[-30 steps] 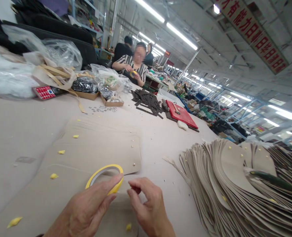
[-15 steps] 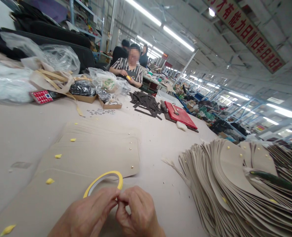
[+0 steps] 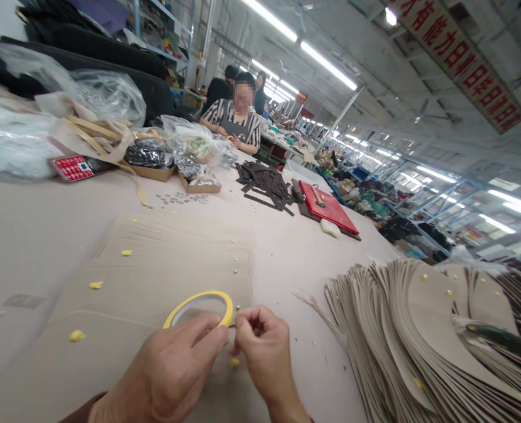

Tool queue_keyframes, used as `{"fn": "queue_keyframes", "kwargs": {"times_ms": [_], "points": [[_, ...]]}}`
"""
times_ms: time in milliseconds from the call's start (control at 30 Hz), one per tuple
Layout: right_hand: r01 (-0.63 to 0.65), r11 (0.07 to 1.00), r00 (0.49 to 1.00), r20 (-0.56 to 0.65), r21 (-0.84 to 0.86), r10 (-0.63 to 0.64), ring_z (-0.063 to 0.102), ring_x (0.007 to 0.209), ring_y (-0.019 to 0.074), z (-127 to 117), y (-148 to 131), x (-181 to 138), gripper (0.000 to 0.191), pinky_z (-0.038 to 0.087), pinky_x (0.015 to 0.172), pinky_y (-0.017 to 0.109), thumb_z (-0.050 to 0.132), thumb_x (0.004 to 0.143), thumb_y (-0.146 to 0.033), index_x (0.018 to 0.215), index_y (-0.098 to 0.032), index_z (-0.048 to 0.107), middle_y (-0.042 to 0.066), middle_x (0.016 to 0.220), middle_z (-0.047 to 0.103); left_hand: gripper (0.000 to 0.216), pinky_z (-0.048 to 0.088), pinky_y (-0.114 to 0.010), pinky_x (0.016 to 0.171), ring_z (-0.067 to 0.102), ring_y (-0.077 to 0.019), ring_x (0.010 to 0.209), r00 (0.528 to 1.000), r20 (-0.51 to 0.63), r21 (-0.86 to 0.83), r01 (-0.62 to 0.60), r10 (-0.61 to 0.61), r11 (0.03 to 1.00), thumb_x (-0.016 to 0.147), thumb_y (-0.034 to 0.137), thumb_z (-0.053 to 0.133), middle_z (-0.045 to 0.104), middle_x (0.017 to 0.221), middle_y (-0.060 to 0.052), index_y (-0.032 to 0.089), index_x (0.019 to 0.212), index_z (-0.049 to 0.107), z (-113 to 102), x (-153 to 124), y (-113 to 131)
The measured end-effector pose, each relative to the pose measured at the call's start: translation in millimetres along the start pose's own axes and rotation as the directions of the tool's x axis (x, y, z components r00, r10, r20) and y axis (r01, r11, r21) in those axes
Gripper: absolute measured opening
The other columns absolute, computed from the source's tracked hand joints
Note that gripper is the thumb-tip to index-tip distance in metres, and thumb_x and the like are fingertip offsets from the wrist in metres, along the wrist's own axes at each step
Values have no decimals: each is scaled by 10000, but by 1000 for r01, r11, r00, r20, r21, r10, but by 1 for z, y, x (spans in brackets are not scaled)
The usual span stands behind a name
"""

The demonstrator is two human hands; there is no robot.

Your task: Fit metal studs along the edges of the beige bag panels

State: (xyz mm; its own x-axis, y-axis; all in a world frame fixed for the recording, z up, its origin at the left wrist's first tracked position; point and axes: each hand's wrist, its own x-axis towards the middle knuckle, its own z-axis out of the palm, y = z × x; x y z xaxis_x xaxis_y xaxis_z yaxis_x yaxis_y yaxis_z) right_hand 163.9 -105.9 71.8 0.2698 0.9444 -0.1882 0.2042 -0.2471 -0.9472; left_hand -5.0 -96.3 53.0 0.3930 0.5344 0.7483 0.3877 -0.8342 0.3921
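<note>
My left hand grips a roll of yellow tape by its near edge, the ring tilted up above the beige panels. Just to the right, my right hand is closed in a pinch near the roll's edge; what lies between its fingertips is too small to make out. A small yellow bit shows below the right fingertips. Under both hands lie flat, overlapping beige panels with metal studs along their right edge. Several yellow tape pieces dot their left side.
A thick fanned stack of beige panels fills the right. Farther back are dark strips, a red board with a hammer, small loose metal parts, an open box and plastic bags. A co-worker sits across the table.
My hands have drawn slightly apart, the right moving up and right from the roll's edge. The tape roll now sits farther right, and the yellow bit below the fingers has come into view.
</note>
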Motion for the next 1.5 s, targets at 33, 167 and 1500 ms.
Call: {"fn": "queue_keyframes", "kwargs": {"times_ms": [33,167,1500], "points": [[-23,1000,1000,-21,3,23,543,418,103,-5,0,7,264,463,447,200,637,646,-402,668,-139,643,-7,487,589,248,483,-233,680,627,-158,832,999,-31,16,-10,11,1000,998,14,368,614,984,-66,172,1042,554,0,1,-1],[-50,997,995,86,-63,56,571,479,115,-23,7,30,351,492,503,219,688,687,-453,748,-108,698,30,557,647,251,462,-317,620,592,-216,755,997,81,176,6,-20,984,980,11,372,594,900,-61,173,967,563,14,-7,-16],[424,484,895,269,-766,-357,642,637,153,-13,36,32,130,379,610,264,622,861,-112,760,-181,664,16,715,687,361,507,-288,717,558,-203,788,987,134,125,76,-92,989,933,-39,350,566,914,-46,182,1070,599,19,-19,-41]]}}
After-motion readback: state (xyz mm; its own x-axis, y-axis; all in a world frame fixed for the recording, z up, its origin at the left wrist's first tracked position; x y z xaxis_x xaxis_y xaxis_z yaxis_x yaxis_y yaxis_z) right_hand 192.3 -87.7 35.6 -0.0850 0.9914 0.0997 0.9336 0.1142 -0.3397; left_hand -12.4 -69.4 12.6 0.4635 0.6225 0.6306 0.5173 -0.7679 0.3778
